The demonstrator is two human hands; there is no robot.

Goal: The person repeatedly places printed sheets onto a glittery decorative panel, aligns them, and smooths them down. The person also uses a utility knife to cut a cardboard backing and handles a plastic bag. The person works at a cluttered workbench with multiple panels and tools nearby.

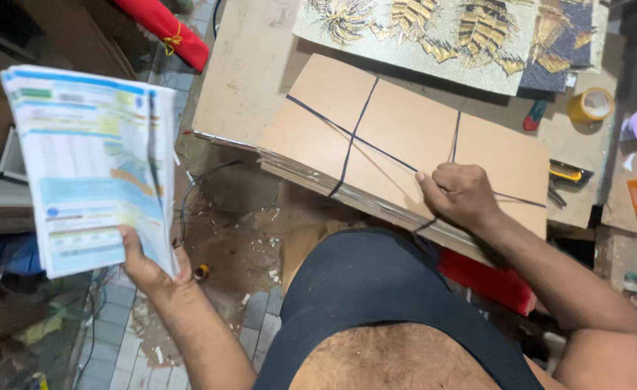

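Your left hand grips a paper stack at its near edge; your right hand's fingers close on the black strap binding the boards.

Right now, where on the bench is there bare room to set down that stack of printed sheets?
Free: the plain board left of the strapped cardboard bundle, and the bundle's left top panels. Crowded: the far edge holds gold-patterned panels, and the right end has a tape roll and a utility knife. The right hand rests on the bundle; the left hand holds the printed sheets.
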